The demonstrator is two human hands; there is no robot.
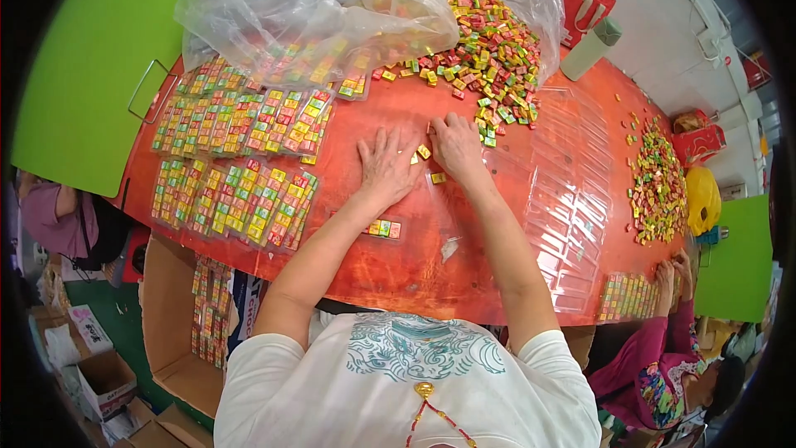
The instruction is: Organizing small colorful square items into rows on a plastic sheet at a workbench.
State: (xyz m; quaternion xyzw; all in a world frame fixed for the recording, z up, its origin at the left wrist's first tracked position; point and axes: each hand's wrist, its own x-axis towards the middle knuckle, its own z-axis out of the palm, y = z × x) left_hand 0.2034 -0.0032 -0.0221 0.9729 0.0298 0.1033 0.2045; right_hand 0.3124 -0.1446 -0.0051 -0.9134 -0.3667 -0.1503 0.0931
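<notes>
My left hand point(386, 168) lies flat, palm down, on the red table point(414, 257), fingers spread. Beside it my right hand point(455, 145) also rests palm down, fingers at the edge of a heap of small coloured wrapped candies point(489, 50). Between the two hands sit a yellow candy point(424, 151) and another loose one point(437, 177). A small clear packet holding a few candies point(383, 228) lies under my left forearm. Whether either hand grips anything is hidden.
Rows of filled clear candy packets point(236, 158) cover the table's left. A big clear plastic bag point(315, 8) lies at the back. Empty clear trays point(568, 191) stack on the right. Another person's hands point(673, 275) work at the far right by a second candy pile point(659, 182). A cardboard box point(195, 323) stands below left.
</notes>
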